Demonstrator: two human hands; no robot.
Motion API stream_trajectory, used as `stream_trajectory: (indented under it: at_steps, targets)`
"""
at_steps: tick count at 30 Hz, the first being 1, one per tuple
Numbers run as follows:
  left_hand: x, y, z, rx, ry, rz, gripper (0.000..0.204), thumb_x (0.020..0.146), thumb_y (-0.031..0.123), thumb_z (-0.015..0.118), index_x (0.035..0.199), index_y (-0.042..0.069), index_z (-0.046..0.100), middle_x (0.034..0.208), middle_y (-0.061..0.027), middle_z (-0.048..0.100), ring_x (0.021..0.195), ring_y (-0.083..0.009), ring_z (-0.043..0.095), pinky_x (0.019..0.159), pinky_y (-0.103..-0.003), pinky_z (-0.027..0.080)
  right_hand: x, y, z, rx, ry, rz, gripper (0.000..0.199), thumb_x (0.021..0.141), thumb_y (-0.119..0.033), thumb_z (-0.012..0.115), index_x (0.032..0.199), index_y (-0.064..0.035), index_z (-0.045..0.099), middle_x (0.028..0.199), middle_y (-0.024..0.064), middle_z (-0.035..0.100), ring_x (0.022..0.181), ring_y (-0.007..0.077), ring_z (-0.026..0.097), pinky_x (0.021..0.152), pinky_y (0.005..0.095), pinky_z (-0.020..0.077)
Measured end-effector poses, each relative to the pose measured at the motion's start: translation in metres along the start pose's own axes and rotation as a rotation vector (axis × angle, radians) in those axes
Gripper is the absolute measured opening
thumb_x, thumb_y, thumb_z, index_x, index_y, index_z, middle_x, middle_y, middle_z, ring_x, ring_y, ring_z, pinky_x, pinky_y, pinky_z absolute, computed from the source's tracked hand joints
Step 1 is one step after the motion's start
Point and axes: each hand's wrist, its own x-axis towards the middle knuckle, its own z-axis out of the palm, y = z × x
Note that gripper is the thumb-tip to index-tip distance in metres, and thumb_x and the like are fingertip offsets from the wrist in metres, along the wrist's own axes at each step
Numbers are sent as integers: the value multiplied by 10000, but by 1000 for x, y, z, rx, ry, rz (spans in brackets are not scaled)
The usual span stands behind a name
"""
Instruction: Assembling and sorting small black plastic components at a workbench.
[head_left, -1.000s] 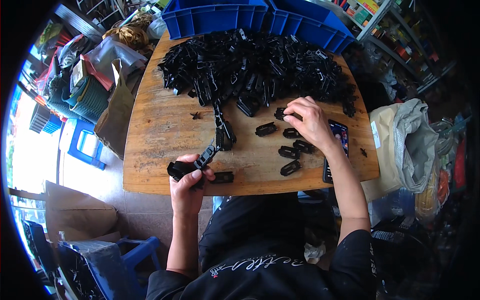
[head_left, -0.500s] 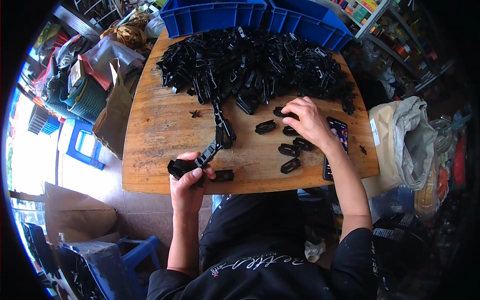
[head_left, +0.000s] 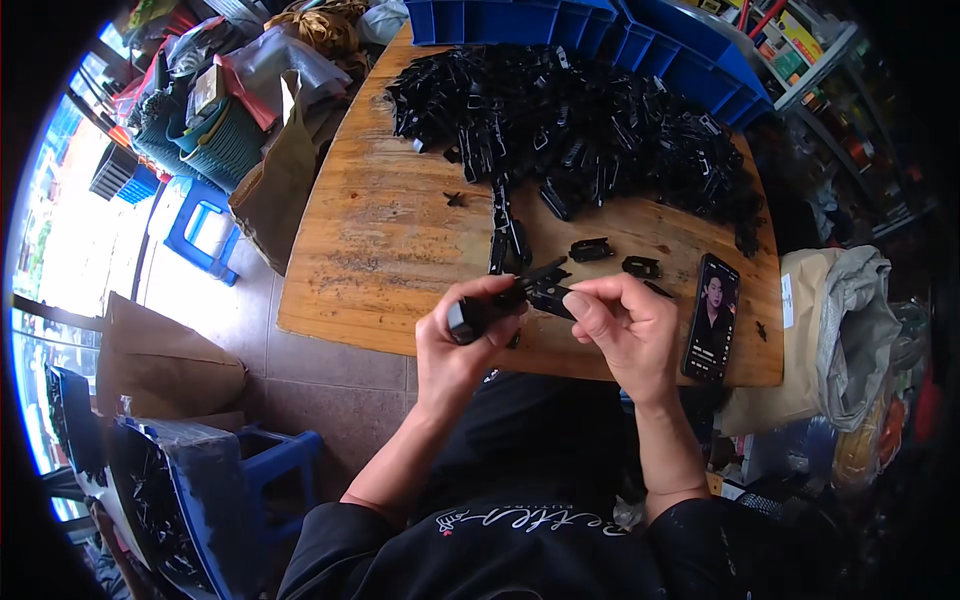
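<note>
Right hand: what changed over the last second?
The right hand left the loose clips on the table, came back toward the body holding a small black piece, and met the left hand. The left hand kept its black part. Pile and phone stayed.

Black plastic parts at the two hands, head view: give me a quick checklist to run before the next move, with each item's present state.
1. Left hand grips a long black part: ok.
2. Right hand pinches a small black piece against that part's end: ok.
3. Piece fully seated on the part: cannot tell, the fingers hide the joint.
4. More loose pieces lie within reach on the wooden table: ok.
5. Big pile of black parts stays back from the hands: ok.
6. Phone lies close beside the right hand, near the table edge: not ok, it may get knocked.
</note>
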Motion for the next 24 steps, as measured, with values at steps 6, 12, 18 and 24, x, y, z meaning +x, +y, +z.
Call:
stream_trajectory:
  at_steps: [6,12,18,24]
  targets:
    - [-5,-5,1,333,-50,214,335,760,-16,627,1090,12,582,836,-54,656,741,-88,608,683,-227,482,-4,2,4,29,35,89,151,826,-136,653,856,9,622,687,4,598,570,34,548,524,157,455]
    - [-6,-5,3,488,-56,257,341,736,-19,633,1073,27,598,812,-73,656,723,-93,618,669,-229,480,-6,2,3,33,45,102,154,817,-135,664,860,8,626,677,4,599,568,32,549,509,159,453]
    - [-5,-11,7,465,-73,273,340,728,-16,642,1063,25,604,831,-68,657,757,-106,618,689,-234,474,-9,9,1,-76,80,24,120,816,-103,658,862,6,634,685,1,604,587,23,516,524,163,419]
    - [-6,-14,9,121,17,136,372,739,32,700,1080,23,553,988,-48,574,854,-123,550,775,-229,435,-4,4,7,-212,41,-50,127,767,-105,703,836,-15,647,676,0,594,581,29,502,509,188,404]
